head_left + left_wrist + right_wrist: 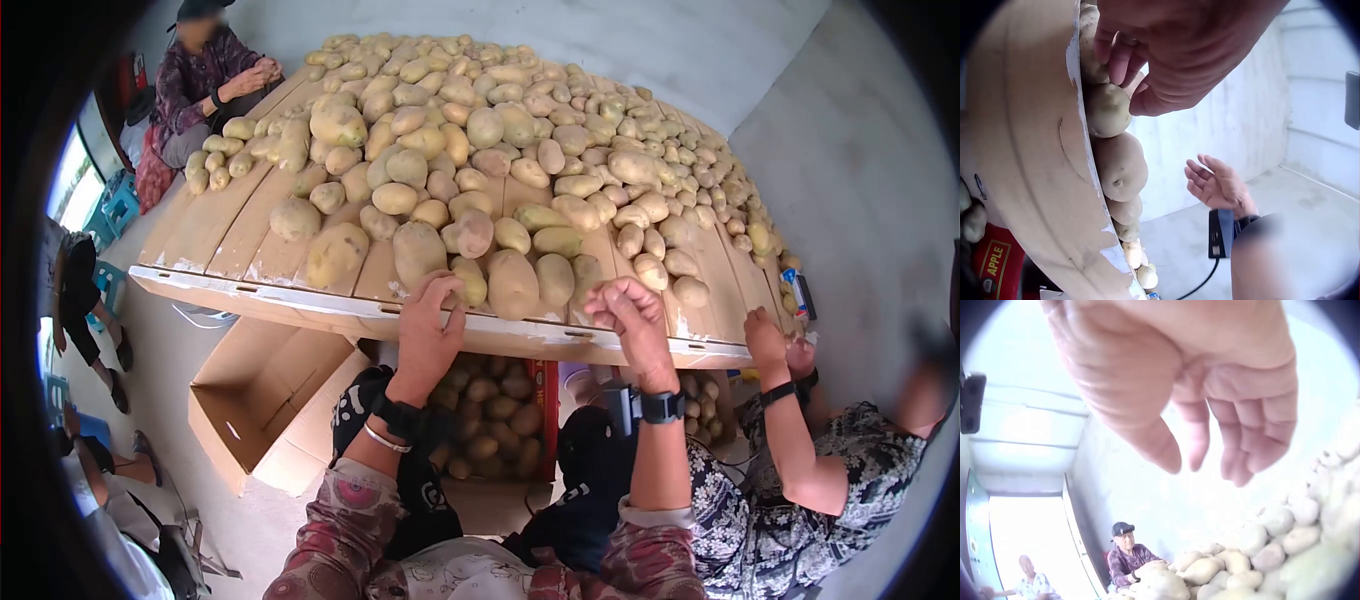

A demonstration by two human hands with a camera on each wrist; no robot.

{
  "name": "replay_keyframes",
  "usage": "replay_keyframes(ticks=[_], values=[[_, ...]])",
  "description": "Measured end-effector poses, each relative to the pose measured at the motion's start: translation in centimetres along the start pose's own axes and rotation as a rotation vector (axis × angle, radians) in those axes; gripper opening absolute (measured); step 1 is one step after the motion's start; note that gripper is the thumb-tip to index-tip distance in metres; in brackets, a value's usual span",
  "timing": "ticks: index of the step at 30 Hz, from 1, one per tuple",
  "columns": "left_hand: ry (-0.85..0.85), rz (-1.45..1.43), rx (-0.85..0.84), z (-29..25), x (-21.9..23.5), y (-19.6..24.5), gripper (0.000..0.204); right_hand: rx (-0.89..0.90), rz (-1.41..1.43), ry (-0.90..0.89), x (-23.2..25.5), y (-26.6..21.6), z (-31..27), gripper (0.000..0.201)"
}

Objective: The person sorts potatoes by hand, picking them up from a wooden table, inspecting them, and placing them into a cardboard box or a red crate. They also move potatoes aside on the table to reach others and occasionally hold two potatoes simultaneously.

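My left hand point(430, 325) is at the front edge of a board table point(240, 235) heaped with potatoes. Its thumb tip is right at a greenish potato point(1109, 111) by the edge, the fingers loosely bent and not closed round it. Beside it on the boards lies a larger oblong potato point(513, 285). My right hand point(632, 312) hovers above the same edge, farther right. In the right wrist view its fingers point(1250, 434) hang loosely curled with nothing between them.
Under the table stands a red-sided box point(545, 420) of potatoes, and left of it an open cardboard carton point(265, 385). A person point(205, 80) sits at the far left corner; another person point(840, 460) works close on my right. Blue stools point(120, 205) stand at the left.
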State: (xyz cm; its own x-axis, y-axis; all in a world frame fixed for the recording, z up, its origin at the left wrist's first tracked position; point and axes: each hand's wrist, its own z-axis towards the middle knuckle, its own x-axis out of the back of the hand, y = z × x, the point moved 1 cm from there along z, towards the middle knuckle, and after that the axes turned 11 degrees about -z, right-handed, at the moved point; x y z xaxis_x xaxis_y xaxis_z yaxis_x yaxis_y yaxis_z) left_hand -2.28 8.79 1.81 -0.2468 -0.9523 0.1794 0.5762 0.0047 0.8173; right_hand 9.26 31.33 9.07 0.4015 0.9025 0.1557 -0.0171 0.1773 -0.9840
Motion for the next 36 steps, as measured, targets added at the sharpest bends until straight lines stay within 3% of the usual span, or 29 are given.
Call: replay_keyframes(ticks=[1,2,4,5,7,9,10,11,14,15,17,20,26,28,30,31,33,34,36], values=[[-0.017,-0.094,0.040,-0.5,0.3,-0.1,0.031,-0.008,0.125,0.060,-0.1,2.0,-1.8,0.015],[-0.030,-0.282,0.250,-1.4,0.6,-1.8,0.029,-0.020,0.244,0.116,0.5,4.0,-2.9,0.014],[0.094,-0.572,0.276,-2.0,2.2,-1.2,0.019,-0.034,0.335,0.052,1.8,6.7,-3.5,0.015],[0.075,-0.529,0.270,-2.4,4.1,-0.2,0.019,-0.045,0.433,-0.004,1.4,8.2,-3.9,0.015],[0.276,-0.708,0.561,-3.1,5.4,2.5,0.009,-0.040,0.494,0.001,0.7,7.6,-3.7,0.015],[0.282,-0.622,0.470,-5.4,5.8,0.1,0.007,-0.053,0.535,-0.059,-0.9,7.4,-3.1,0.015],[0.277,-0.530,0.402,-6.9,8.1,-0.2,0.007,-0.046,0.463,-0.078,-2.3,7.8,-2.9,0.016],[0.276,-0.546,0.405,-7.1,8.2,0.9,0.006,-0.012,0.277,-0.159,-4.5,7.9,-3.3,0.018],[0.227,-0.327,0.252,-7.1,6.7,0.7,0.006,0.298,-0.293,-0.178,-4.9,7.1,-3.6,0.024],[0.206,-0.351,0.239,-6.5,5.3,0.5,0.006,0.346,-0.365,-0.163,-4.7,6.7,-4.0,0.024],[0.183,-0.105,0.178,-6.5,5.7,0.4,0.010,0.400,-0.402,-0.170,-5.5,6.2,-4.3,0.024],[0.171,-0.230,0.208,-6.1,3.8,1.9,0.010,0.473,-0.408,-0.072,-4.3,7.0,-4.7,0.022],[0.102,-0.295,0.189,-6.9,1.0,1.9,0.006,0.458,-0.529,0.098,-0.9,7.8,-3.3,0.019],[0.074,-0.244,0.206,-7.4,0.1,2.8,0.005,0.334,-0.363,0.299,0.5,8.4,-2.3,0.012],[0.082,-0.183,0.178,-7.7,-0.5,2.8,0.004,0.372,-0.677,0.369,2.2,7.9,-1.3,0.024],[0.068,-0.159,0.164,-7.7,-0.8,2.7,0.003,0.386,-0.666,0.349,2.6,7.8,-0.5,0.024],[0.061,-0.114,0.163,-8.3,-0.8,2.6,0.003,0.369,-0.783,0.390,2.5,7.9,0.2,0.050],[0.051,-0.113,0.156,-8.2,-1.0,2.7,0.003,0.375,-0.770,0.382,2.1,7.7,0.6,0.050],[0.050,-0.105,0.148,-7.9,-1.5,2.6,0.003,0.136,-1.018,0.215,1.8,7.4,1.5,0.065]])
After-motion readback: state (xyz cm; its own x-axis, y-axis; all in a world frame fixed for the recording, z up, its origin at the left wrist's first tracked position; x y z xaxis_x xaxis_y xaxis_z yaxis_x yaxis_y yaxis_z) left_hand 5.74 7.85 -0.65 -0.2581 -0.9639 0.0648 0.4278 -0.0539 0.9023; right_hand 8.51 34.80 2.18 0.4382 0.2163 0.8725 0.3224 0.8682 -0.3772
